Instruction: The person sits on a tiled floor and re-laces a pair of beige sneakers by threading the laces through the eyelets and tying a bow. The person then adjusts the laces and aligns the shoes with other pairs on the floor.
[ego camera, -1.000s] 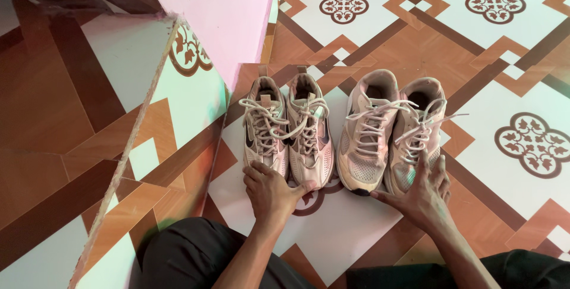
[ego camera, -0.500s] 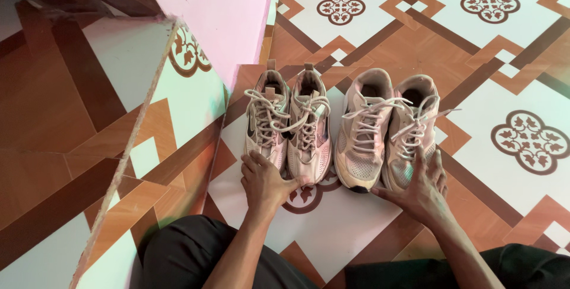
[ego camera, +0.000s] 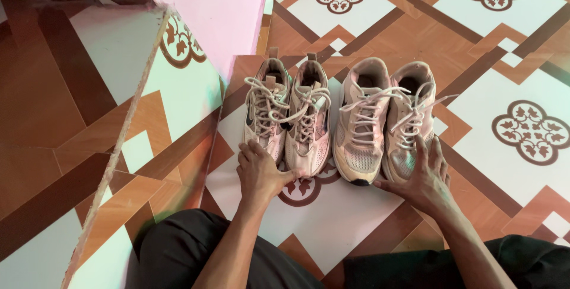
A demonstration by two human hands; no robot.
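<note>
Two pairs of worn pale pink laced sneakers stand side by side on a patterned floor, toes toward me. My left hand (ego camera: 258, 173) rests against the toes of the left pair (ego camera: 289, 117), fingers spread over the toe of its left shoe. My right hand (ego camera: 423, 176) lies flat on the toe and outer side of the right pair's (ego camera: 380, 119) rightmost shoe. Neither hand grips a shoe. The laces are tied loosely and hang over the tongues.
A pink wall (ego camera: 217, 4) rises just left of the shoes. To its left is a raised step (ego camera: 124, 117) with the same brown, orange and white tile pattern. My dark-trousered knees (ego camera: 178, 247) frame the bottom of the view.
Both pairs of sneakers have slid a little away from me under my hands. The left pair has closed in toward the wall corner. My hands have followed them forward.
</note>
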